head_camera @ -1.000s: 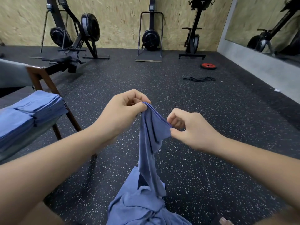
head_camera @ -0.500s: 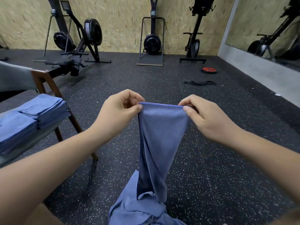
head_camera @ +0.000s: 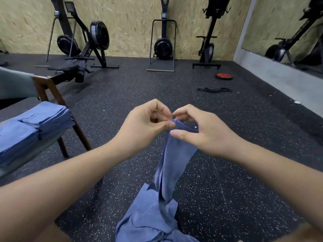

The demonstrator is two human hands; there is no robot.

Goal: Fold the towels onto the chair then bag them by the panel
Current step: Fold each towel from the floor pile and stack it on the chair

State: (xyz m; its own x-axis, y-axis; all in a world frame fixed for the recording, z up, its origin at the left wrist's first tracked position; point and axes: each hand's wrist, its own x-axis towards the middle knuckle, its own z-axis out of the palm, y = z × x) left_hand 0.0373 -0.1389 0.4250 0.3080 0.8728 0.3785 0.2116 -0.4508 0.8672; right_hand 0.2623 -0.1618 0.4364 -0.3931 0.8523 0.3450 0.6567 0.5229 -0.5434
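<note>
A blue towel (head_camera: 176, 154) hangs in front of me, its lower end bunched in a heap (head_camera: 150, 222) at the bottom of the view. My left hand (head_camera: 145, 126) pinches the towel's top edge between thumb and fingers. My right hand (head_camera: 201, 131) is close beside it, thumb and fingers pinching the same top edge. On the left, several folded blue towels (head_camera: 35, 126) lie stacked on a chair (head_camera: 50, 89) with a dark wooden frame.
Black speckled rubber floor (head_camera: 227, 172) spreads all around. Rowing and ski machines (head_camera: 162, 44) stand along the far wooden wall. A red weight plate (head_camera: 224, 76) and a black strap (head_camera: 215, 89) lie on the floor at the right. A mirror wall (head_camera: 288, 32) runs along the right side.
My hands had spread the towel's top edge apart; now they have come together again, bunching the edge between them.
</note>
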